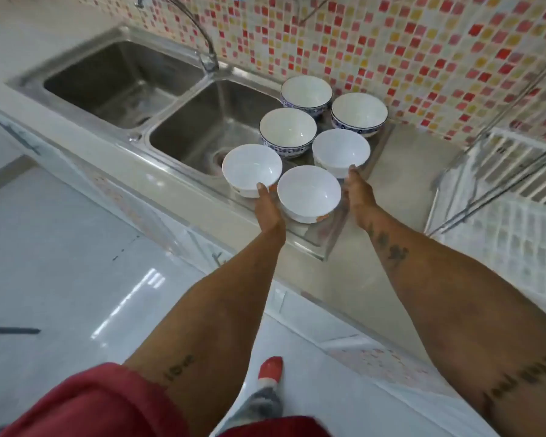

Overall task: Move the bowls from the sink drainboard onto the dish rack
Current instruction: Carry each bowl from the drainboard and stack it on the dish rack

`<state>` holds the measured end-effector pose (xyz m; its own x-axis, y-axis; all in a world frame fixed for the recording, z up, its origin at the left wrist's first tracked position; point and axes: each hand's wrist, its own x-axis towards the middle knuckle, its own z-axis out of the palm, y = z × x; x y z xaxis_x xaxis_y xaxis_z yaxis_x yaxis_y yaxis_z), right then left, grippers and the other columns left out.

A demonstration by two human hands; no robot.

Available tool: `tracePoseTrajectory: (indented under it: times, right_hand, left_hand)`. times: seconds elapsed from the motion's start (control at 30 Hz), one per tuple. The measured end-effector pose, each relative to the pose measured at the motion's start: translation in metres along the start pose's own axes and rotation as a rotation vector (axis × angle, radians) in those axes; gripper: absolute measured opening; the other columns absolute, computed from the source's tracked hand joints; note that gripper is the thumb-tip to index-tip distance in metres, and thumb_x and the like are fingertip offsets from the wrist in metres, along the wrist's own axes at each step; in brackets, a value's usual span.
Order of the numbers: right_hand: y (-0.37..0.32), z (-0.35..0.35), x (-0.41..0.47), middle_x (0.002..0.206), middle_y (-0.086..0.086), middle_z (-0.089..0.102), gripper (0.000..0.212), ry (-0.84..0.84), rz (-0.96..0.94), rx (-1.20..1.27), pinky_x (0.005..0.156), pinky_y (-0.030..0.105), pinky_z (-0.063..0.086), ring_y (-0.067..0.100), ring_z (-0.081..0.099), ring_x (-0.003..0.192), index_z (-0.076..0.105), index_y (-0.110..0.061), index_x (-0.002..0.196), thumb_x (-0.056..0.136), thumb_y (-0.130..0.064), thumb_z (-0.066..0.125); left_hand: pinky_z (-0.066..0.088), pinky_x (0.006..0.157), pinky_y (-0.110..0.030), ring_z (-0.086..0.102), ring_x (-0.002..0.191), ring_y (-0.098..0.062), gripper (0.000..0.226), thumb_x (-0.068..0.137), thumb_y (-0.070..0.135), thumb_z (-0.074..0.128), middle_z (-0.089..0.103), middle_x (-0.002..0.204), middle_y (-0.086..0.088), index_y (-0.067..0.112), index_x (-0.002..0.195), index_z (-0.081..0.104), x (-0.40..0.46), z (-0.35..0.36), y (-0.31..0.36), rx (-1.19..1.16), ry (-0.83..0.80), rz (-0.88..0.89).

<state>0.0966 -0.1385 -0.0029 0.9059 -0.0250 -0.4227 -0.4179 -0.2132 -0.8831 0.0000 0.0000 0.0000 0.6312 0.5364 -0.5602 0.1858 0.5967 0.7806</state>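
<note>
Several bowls stand on the steel drainboard (pixel 312 241) right of the sink. Three are plain white: a front-left bowl (pixel 252 167), a front-middle bowl (pixel 309 192) and a right bowl (pixel 341 150). Three blue-patterned bowls sit behind them: (pixel 287 130), (pixel 306 93), (pixel 359 112). My left hand (pixel 268 207) grips the near side of the front-left white bowl, thumb on its rim. My right hand (pixel 358 197) touches the near rim of the right white bowl; its fingers are hidden behind the bowls. The white dish rack (pixel 505 197) stands at the right edge.
A double steel sink (pixel 183 134) with a curved faucet (pixel 202 39) lies left of the bowls. Beige counter (pixel 404 184) runs between drainboard and rack. A mosaic-tiled wall is behind. White floor and my red-toed sock (pixel 270 369) are below.
</note>
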Motion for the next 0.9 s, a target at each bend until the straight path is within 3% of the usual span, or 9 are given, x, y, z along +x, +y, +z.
tracePoseTrajectory:
  times: [0.07,0.23,0.3,0.37,0.47,0.53,0.67,0.83,0.9]
  right_hand:
    - [-0.002,0.009,0.001,0.125,0.011,0.062,0.06,-0.005,0.023,0.078,0.086,0.032,0.051,0.027,0.059,0.114,0.056,-0.008,0.131,0.094,-0.053,0.041]
    - [0.0,0.024,0.004,0.132,0.013,0.059,0.055,-0.058,0.049,0.14,0.085,0.035,0.051,0.028,0.058,0.115,0.05,-0.011,0.137,0.096,-0.048,0.043]
    - [0.001,0.026,0.005,0.134,0.012,0.058,0.053,-0.046,0.048,0.136,0.094,0.037,0.05,0.029,0.056,0.12,0.051,-0.011,0.137,0.097,-0.045,0.043]
    - [0.004,0.027,0.005,0.136,0.012,0.056,0.051,-0.04,0.037,0.103,0.101,0.039,0.047,0.029,0.054,0.122,0.051,-0.012,0.137,0.098,-0.043,0.042]
    - [0.009,0.029,0.006,0.139,0.011,0.054,0.049,-0.055,0.026,0.081,0.106,0.041,0.043,0.028,0.052,0.124,0.047,-0.014,0.14,0.099,-0.04,0.038]
    - [0.008,0.029,0.005,0.139,0.01,0.053,0.05,-0.057,0.03,0.079,0.108,0.044,0.042,0.028,0.051,0.125,0.045,-0.016,0.142,0.099,-0.041,0.037]
    - [0.004,0.03,0.004,0.139,0.009,0.054,0.051,-0.068,0.074,0.13,0.108,0.047,0.042,0.028,0.052,0.125,0.047,-0.018,0.14,0.097,-0.045,0.039]
    - [-0.009,0.025,-0.008,0.134,0.009,0.058,0.052,-0.058,0.095,0.183,0.103,0.052,0.047,0.03,0.056,0.12,0.051,-0.019,0.135,0.093,-0.048,0.044]
    - [-0.024,0.019,-0.017,0.13,0.008,0.059,0.048,-0.035,0.069,0.204,0.101,0.047,0.049,0.029,0.057,0.116,0.052,-0.018,0.133,0.095,-0.046,0.045]
  left_hand:
    - [0.042,0.111,-0.041,0.059,0.122,-0.031,0.05,0.101,0.049,0.032,0.066,0.128,-0.017,0.015,0.119,0.063,0.005,0.002,0.0,-0.014,0.041,0.02]
    - [0.047,0.104,-0.042,0.063,0.109,-0.026,0.057,0.099,0.056,0.028,0.071,0.116,-0.007,0.02,0.112,0.069,0.018,0.011,-0.006,0.002,-0.005,0.025]
    - [0.048,0.096,-0.036,0.062,0.104,-0.026,0.052,0.1,0.054,0.026,0.069,0.112,-0.006,0.021,0.111,0.066,0.016,0.017,-0.005,-0.004,-0.02,0.013]
    - [0.044,0.089,-0.032,0.058,0.102,-0.024,0.049,0.101,0.053,0.027,0.064,0.116,-0.005,0.022,0.124,0.058,0.016,0.023,-0.005,-0.038,-0.046,-0.043]
    - [0.042,0.09,-0.033,0.054,0.104,-0.023,0.05,0.101,0.052,0.027,0.06,0.119,-0.004,0.023,0.135,0.051,0.016,0.029,-0.007,-0.07,-0.021,-0.078]
    - [0.042,0.091,-0.033,0.054,0.104,-0.023,0.049,0.102,0.05,0.026,0.059,0.117,-0.003,0.023,0.133,0.053,0.014,0.031,-0.008,-0.062,0.003,-0.08]
    - [0.043,0.091,-0.033,0.056,0.106,-0.025,0.039,0.101,0.05,0.027,0.06,0.132,-0.008,0.028,0.119,0.054,0.01,0.034,-0.005,-0.06,0.014,-0.079]
    - [0.041,0.091,-0.034,0.054,0.106,-0.025,0.053,0.099,0.054,0.031,0.059,0.131,-0.006,0.023,0.137,0.049,0.002,0.039,-0.001,-0.098,0.041,-0.126]
    - [0.042,0.093,-0.035,0.055,0.108,-0.025,0.056,0.097,0.057,0.031,0.058,0.128,-0.004,0.025,0.139,0.047,-0.007,0.044,0.007,-0.103,0.016,-0.119]
